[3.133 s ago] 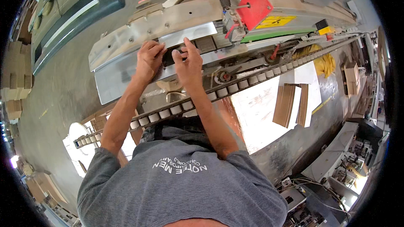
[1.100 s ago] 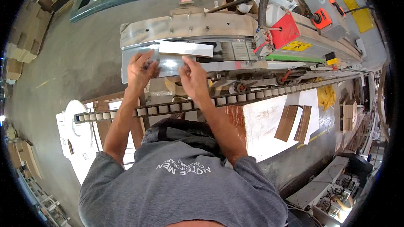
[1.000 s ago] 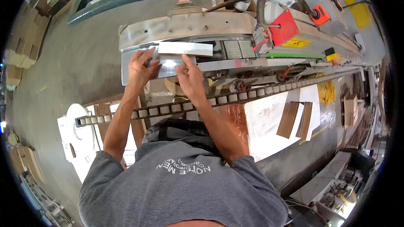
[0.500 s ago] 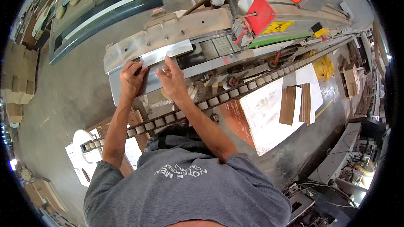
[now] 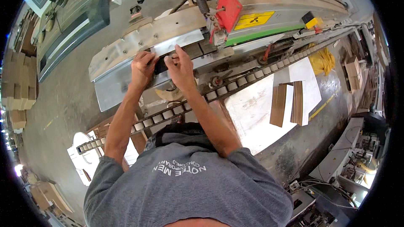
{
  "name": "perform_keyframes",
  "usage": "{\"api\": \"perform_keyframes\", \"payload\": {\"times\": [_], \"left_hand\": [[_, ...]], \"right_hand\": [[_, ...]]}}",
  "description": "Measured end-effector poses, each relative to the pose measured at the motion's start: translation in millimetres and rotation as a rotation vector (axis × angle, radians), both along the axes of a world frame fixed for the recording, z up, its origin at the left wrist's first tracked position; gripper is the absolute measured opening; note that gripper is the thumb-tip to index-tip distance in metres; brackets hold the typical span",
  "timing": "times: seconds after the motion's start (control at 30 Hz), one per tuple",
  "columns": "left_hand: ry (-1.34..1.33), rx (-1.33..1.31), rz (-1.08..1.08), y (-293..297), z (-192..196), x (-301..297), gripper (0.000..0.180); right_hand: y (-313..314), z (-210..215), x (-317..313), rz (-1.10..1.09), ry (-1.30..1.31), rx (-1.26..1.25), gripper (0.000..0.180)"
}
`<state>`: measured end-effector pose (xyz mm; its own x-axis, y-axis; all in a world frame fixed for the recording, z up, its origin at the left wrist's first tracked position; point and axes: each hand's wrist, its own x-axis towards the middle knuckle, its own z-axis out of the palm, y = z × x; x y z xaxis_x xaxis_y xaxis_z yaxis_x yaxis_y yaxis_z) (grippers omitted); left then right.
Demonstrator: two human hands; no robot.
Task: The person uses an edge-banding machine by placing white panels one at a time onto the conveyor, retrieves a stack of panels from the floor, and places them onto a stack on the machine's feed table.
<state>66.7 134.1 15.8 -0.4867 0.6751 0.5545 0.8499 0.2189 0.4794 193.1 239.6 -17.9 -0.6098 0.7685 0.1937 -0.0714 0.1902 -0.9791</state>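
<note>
At the left, a bare metal sheet (image 5: 110,92) reaches out past my hands, with a bolted metal fence (image 5: 120,52) along its far side. My left hand (image 5: 143,69) comes next, fingers and thumb bunched narrow at the left end of the white strip (image 5: 180,40); I cannot tell whether they pinch it or only rest against it. The strip lies on the machine along the fence, just beyond my fingers, its long axis running from near left to far right. My right hand (image 5: 181,68) is at its near edge, around the middle, index finger stretched out to the strip, thumb well apart, nothing gripped between them. So the left is nearer the left end, the right nearer the middle, and the far right end lies beyond both, pointing at the machine head (image 5: 219,35) beside the red plate (image 5: 229,8). Farther right, a green strip (image 5: 265,35) continues roughly along that line
</note>
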Motion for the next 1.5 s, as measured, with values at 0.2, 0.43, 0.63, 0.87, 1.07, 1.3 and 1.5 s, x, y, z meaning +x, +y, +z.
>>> {"api": "perform_keyframes", "payload": {"times": [0.2, 0.43, 0.63, 0.87, 1.07, 1.3, 1.5], "left_hand": [[0.021, 0.035, -0.036, 50.9, -6.2, 17.4, 0.013], [-0.137, 0.07, -0.114, 119.1, -18.9, 39.6, 0.013], [0.004, -0.057, -0.048, 154.7, -1.1, 59.8, 0.031], [-0.166, 0.01, -0.133, 66.5, -20.5, 102.8, 0.017], [-0.218, 0.167, -0.184, 44.2, -22.3, 96.0, 0.012], [-0.29, 0.2, -0.306, 44.5, -17.7, 67.6, 0.017], [-0.363, 0.36, -0.344, -1.9, -3.1, 52.4, 0.018]], "right_hand": [[44.3, 0.3, 15.8, -0.106, 0.071, 0.168, 0.057], [75.0, 39.0, 59.2, 0.091, 0.052, 0.035, 0.052], [75.2, 71.7, 180.2, -0.147, -0.128, 0.35, 0.041], [105.0, 32.8, 351.7, -0.76, -0.792, 0.555, 0.051], [111.1, 1.3, 387.0, -0.875, -1.162, 0.688, 0.052], [127.8, 2.9, 385.4, -0.944, -1.196, 0.541, 0.062], [75.8, 42.4, 337.1, -0.672, -0.76, 0.322, 0.059]]}}
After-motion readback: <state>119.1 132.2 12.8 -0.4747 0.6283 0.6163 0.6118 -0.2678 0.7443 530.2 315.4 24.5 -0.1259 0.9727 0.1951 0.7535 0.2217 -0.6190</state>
